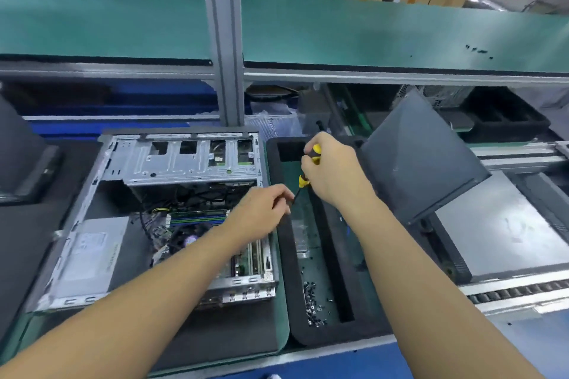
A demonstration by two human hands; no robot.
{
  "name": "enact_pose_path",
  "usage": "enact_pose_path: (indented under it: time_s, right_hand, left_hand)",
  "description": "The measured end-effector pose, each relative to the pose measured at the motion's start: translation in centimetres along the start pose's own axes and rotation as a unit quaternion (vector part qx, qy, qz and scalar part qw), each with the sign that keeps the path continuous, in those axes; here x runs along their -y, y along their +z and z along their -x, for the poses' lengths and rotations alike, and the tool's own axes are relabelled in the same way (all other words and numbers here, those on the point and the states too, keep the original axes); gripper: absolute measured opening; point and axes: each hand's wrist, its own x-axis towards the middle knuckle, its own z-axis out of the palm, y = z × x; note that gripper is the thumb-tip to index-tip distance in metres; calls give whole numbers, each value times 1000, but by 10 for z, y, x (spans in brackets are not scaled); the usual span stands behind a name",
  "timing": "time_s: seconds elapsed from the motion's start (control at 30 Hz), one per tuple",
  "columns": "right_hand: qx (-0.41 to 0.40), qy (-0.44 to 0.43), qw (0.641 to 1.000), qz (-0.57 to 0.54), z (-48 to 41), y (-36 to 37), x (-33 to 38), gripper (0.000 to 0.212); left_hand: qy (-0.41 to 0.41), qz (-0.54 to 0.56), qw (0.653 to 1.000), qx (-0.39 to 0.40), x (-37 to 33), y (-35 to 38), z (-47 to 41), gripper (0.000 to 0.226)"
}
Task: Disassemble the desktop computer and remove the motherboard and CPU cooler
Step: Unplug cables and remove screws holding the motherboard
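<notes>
Computer [160, 218] is laid on its side on the green mat [281, 317], at the left of the bench, with its side open. Inside it the motherboard [200, 220] is seen, partly hidden by the left forearm. The screwdriver [315, 152] is gripped at its yellow and black handle by the right hand [334, 172], fingers closed around it. Its dark shaft is pinched by the curled fingers of the left hand [261, 212], a little blurred. Both hands are held over the black tray [308, 335] just right of the computer, where screws [314, 301] are gathered. A grey panel [421, 157] is leaned further right.
</notes>
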Motion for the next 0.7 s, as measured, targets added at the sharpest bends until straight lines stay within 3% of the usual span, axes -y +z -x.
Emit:
enact_pose_path:
  time_s: [0.27,0.53,0.7]
  right_hand:
    - [9,-47,999,-21,-20,57,67,9]
    - [21,55,996,-62,-35,93,90,23]
    - [43,116,986,-109,-27,105,70,7]
  left_hand:
    - [-68,9,996,-62,79,-69,37,18]
    - [-96,21,992,-83,137,-133,49,21]
    - [-52,36,997,-36,136,-127,40,21]
